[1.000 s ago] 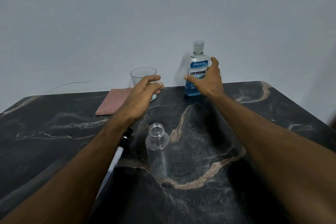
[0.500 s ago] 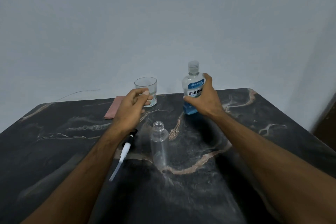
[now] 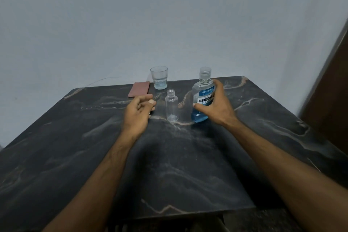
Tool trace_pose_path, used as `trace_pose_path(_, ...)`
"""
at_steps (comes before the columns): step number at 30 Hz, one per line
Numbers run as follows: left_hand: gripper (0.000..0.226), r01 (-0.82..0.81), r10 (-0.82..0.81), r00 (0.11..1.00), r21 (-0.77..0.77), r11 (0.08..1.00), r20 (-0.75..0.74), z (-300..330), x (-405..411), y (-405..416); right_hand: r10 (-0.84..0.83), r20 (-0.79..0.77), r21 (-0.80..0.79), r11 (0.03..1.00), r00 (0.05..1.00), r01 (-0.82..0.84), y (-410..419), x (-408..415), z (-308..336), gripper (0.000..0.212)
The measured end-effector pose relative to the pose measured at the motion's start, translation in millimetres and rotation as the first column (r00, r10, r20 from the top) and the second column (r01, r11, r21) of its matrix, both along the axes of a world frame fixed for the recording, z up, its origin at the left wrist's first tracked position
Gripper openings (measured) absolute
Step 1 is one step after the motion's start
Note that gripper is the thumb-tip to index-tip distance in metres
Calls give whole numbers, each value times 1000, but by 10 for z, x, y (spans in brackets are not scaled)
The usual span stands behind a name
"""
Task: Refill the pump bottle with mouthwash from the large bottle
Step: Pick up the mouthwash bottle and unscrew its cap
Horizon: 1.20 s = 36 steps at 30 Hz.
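Near the table's (image 3: 263,137) far edge, the right hand (image 3: 214,107) grips the upright, capped mouthwash bottle (image 3: 202,98); beside it the small bottle (image 3: 171,106) stands open-mouthed, left hand (image 3: 137,113) loosely curled, empty.

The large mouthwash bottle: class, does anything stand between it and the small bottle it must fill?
Nothing visible does. The large mouthwash bottle, gripped by the right hand, stands just right of the open small bottle, bare table between; its cap is still on.

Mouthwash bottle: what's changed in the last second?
The right hand has drawn the capped mouthwash bottle from the table's far edge to beside the open small bottle. The left hand hovers empty. Glass and pink cloth unmoved.
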<state>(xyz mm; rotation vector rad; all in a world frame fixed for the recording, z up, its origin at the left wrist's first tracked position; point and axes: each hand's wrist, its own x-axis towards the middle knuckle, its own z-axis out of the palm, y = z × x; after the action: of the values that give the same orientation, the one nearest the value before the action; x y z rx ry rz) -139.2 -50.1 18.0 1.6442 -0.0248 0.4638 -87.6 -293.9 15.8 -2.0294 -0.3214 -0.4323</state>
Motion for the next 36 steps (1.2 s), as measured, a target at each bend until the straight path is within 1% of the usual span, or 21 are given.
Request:
trace_pose_path(2, 17, 13, -13, 1000, 30, 999, 6, -31, -116, -49, 10, -6, -1, 1000, 1000, -10, 12, -145, -19, 91)
trace_pose_path(6, 17, 55, -58, 998, 153, 987, 17, -112, -237, -178, 20, -14, 1, 1000, 1000, -20, 39, -318, -54, 95)
trace_pose_path(8, 21, 84, -88, 996, 191, 978, 13, -130, -234, -228, 20, -16, -1, 1000, 1000, -20, 80, -326, -67, 96)
trace_pose_path(12, 36, 143, -144, 989, 223, 964, -14, -189, -231, -356, 22, 9, -8, 1000, 1000, -22, 174, -414, -64, 94)
trace_pose_path(14, 45, 191, -182, 982, 232, 954, -56, -302, -263, -489, 19, 5, -6, 1000, 1000, -19, 143, -507, -139, 92)
trace_pose_path(17, 59, 239, -219, 970, 254, 937, -103, -388, -279, -566, 18, 43, -8, 1000, 999, -17, 210, -606, -201, 88)
trace_pose_path(20, 65, 277, -255, 960, 252, 927, -118, -385, -266, -642, 10, 68, -3, 1000, 998, -10, 270, -669, -202, 89)
trace_pose_path(21, 64, 289, -268, 956, 245, 925, -115, -378, -264, -674, 4, 73, -9, 1000, 997, -3, 268, -683, -202, 90)
trace_pose_path(24, 51, 312, -297, 950, 245, 918, -99, -362, -246, -741, -6, 77, -47, 999, 997, 10, 238, -696, -213, 91)
trace_pose_path(26, 44, 313, -302, 950, 242, 918, -82, -357, -217, -753, 8, 58, -61, 998, 998, -5, 202, -711, -189, 87)
trace_pose_path(28, 42, 313, -303, 950, 235, 920, -78, -362, -199, -761, 0, 46, -85, 996, 999, 4, 148, -730, -118, 81)
trace_pose_path(30, 45, 321, -310, 947, 210, 923, -86, -379, -178, -765, -57, 88, -141, 988, 995, 69, 67, -727, 31, 79)
trace_pose_path(32, 48, 318, -303, 948, 228, 920, -98, -387, -165, -765, -91, 154, -154, 981, 984, 115, -2, -732, 266, 76)
trace_pose_path(34, 49, 329, -309, 944, 251, 911, -114, -381, -142, -762, -86, 229, -191, 973, 970, 132, -38, -716, 546, 68)
trace_pose_path(36, 49, 340, -314, 940, 260, 904, -135, -371, -121, -756, -46, 260, -300, 946, 964, 126, -43, -677, 824, 63)
